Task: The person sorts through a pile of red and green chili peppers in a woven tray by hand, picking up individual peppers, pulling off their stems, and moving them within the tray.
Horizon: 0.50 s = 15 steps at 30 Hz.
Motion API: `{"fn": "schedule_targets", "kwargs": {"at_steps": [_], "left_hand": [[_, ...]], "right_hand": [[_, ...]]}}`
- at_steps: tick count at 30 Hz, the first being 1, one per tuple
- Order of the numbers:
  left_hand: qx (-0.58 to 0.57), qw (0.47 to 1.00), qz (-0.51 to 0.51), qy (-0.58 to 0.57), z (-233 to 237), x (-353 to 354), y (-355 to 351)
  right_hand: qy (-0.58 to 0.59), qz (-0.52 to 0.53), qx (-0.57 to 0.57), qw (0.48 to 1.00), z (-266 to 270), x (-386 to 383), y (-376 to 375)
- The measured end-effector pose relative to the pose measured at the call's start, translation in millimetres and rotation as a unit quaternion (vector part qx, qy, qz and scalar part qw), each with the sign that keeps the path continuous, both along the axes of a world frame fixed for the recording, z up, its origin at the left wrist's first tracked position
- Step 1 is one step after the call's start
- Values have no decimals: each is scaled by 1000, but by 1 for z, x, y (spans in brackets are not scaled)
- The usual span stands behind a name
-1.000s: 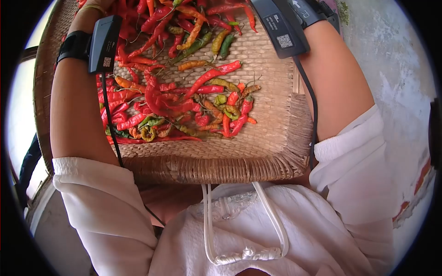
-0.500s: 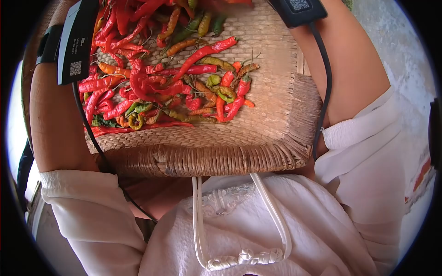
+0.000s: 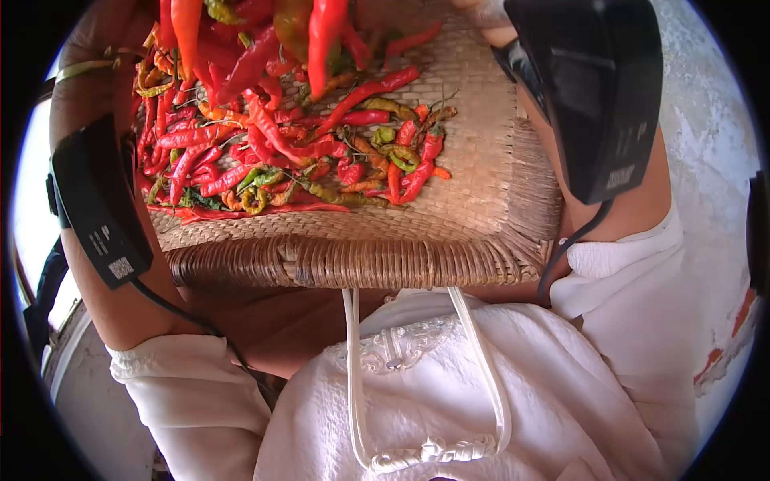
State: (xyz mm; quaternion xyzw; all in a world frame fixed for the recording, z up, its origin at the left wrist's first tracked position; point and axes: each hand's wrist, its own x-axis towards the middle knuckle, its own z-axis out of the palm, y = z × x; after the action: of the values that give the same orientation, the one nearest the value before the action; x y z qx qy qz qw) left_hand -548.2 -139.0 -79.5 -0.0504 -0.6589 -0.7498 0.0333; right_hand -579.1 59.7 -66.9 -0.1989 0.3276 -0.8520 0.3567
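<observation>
Red, orange and green chili peppers [image 3: 265, 136] lie heaped on a woven basket tray [image 3: 473, 160]. At the top, larger-looking, partly blurred chilies [image 3: 325, 40] appear raised above the heap. What supports them does not show. At the upper left, my left hand [image 3: 104, 28] is dark and mostly cut off beside the chilies, its fingers hidden. My right hand [image 3: 489, 20] is at the top edge, over the tray's right side; only a blurred part of it shows. I cannot make out what either hand holds.
Black devices with cables are strapped to my left forearm [image 3: 100, 204] and right forearm [image 3: 593, 104]. The tray's thick bound rim [image 3: 361, 263] faces my white clothing [image 3: 449, 385]. A worn pale wall or floor surface [image 3: 714, 120] is at the right.
Both forearms have shifted and turned, bringing part of my right hand into view. Chilies now appear raised at the top. The heap looks slightly shifted within the view.
</observation>
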Motion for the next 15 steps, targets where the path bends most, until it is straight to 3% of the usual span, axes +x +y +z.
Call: {"fn": "schedule_targets", "kwargs": {"at_steps": [4, 5, 8, 10, 11, 15], "left_hand": [[50, 991, -9, -127, 16, 40, -10], [70, 983, -33, -169, 15, 47, -14], [131, 938, -152, -281, 9, 73, -8], [56, 975, 58, -207, -4, 86, 30], [2, 984, 51, -168, -6, 86, 33], [-125, 979, 9, -161, -14, 86, 16]], "right_hand": [[20, -32, -25, 999, 5, 23, 2], [-15, 36, -10, 999, 7, 29, 11], [-53, -9, 8, 999, -6, 52, 11], [-68, -21, 185, 980, -21, 57, 13], [-59, 4, 113, 992, -33, 58, 12], [-64, 11, 251, 966, -36, 52, 21]]}}
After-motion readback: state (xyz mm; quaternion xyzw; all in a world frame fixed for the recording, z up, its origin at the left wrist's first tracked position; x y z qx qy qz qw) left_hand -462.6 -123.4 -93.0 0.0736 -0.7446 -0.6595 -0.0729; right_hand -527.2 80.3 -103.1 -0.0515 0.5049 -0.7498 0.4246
